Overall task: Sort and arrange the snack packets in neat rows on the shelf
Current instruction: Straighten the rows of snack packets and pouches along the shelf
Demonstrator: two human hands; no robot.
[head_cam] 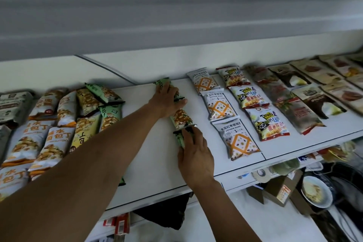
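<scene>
The step in hand looks to be laying a new row: a column of 3 green foil snack packets (182,117) runs up the bare middle of the white shelf (147,153), just left of the rows that are already tidy. The left hand (167,100) lies flat over the top green packet (162,82), fingers fairly straight and thumb out to the right, pressing rather than gripping. The right hand (195,155) covers the bottom green packet (179,139) with fingers on top and thumb at its left edge; I cannot tell whether it pinches or only pushes. The next move probably calls for nudging these 3 straight and parallel to the neighbouring row, then fetching more green ones from the loose heap of mixed packets (49,124) at the left of the frame, where several lie crooked and overlapping. On writing: the white packets with an orange lattice (218,108) read "木瓜红枣银耳" with a "5" beneath; the yellow and white packets with a panda cartoon (249,98) show "Life" and "麦香"; the heap's orange and white ones carry "面包丁". The dark red packets (284,100) and brown pouches (314,84) toward the upper right are too blurred to read.
</scene>
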